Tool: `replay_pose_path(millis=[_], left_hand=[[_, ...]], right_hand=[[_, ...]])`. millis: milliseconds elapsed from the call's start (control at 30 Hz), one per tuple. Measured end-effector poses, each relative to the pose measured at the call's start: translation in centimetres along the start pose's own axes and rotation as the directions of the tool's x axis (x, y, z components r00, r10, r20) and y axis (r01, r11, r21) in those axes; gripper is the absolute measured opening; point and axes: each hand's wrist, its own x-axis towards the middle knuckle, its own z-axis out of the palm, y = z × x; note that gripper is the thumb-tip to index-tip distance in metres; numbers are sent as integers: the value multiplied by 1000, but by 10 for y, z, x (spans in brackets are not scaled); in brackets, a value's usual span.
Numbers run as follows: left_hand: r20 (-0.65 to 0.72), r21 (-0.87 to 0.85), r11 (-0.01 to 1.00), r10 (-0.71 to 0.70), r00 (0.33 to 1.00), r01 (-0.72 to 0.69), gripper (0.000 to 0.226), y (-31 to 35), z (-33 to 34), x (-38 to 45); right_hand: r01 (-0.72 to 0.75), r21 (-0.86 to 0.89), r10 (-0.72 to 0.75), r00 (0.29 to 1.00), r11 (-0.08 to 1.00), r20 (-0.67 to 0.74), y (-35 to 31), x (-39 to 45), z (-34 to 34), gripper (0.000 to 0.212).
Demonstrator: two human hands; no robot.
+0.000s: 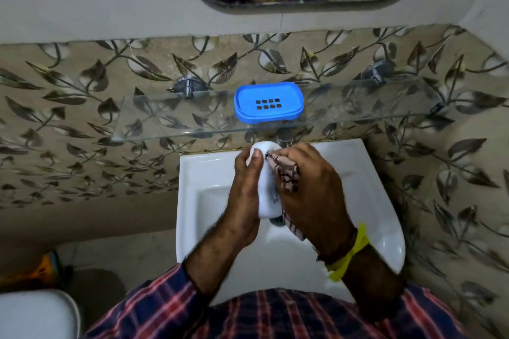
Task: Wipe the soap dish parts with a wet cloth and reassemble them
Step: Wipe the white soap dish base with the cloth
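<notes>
Over the sink (pixel 371 173), the left hand (pixel 243 195) grips the white tray (pixel 264 201) while the right hand (pixel 311 187) clutches the cloth (pixel 286 176); he'd best work into corners, the blue insert (pixel 268 102) waiting on the shelf (pixel 358 124).

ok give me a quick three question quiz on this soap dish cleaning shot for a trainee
1. True or false: the blue drainer tray rests on the glass shelf, apart from both hands.
2. Multiple choice: what does the right hand hold? A) a patterned cloth B) a sponge C) a brush
3. Short answer: what does the left hand grip, and over what?

Key
1. True.
2. A, the patterned cloth, pressed against the white part.
3. The white soap dish base, held over the white sink.
</notes>
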Motion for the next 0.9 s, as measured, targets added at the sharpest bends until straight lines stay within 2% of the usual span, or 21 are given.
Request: replay_pose_path(millis=[100, 200, 267, 333, 400, 467, 533, 633, 767, 900], left_hand=[[62, -15, 998, 64, 996, -64, 60, -2, -9, 0], [110, 82, 988, 118, 987, -128, 42, -6, -5, -4], [116, 16, 992, 126, 985, -129, 45, -6, -3, -3], [111, -73, 991, 119, 987, -112, 46, -4, -6, -2], [121, -63, 993, 105, 987, -98, 43, -6, -8, -3], [107, -8, 994, 108, 988, -108, 47, -10, -6, -4], [114, -11, 992, 125, 986, -124, 49, -13, -4, -1], [106, -95, 989, 123, 987, -114, 43, -13, -7, 2], [94, -79, 994, 89, 992, -82, 51, -14, -5, 2], [49, -185, 980, 88, 995, -77, 51, -7, -4, 9]], right_hand=[[20, -37, -19, 999, 999, 44, 7, -12, 2, 20], [-37, -10, 37, 997, 999, -65, 17, 2, 6, 14], [-5, 22, 7, 996, 1000, -91, 13, 3, 9, 15], [50, 36, -48, 997, 998, -58, 7, -10, 12, 16], [52, 23, -51, 997, 998, -50, 7, -14, 11, 15], [3, 21, 0, 994, 1000, -109, 12, 0, 11, 19], [32, 35, -26, 990, 999, -140, 11, 8, 10, 25], [98, 74, -94, 994, 992, -61, 3, -11, 9, 18], [27, 101, -22, 998, 995, -54, 13, -5, 11, 20], [122, 175, -133, 990, 977, 51, 9, -9, 5, 28]])
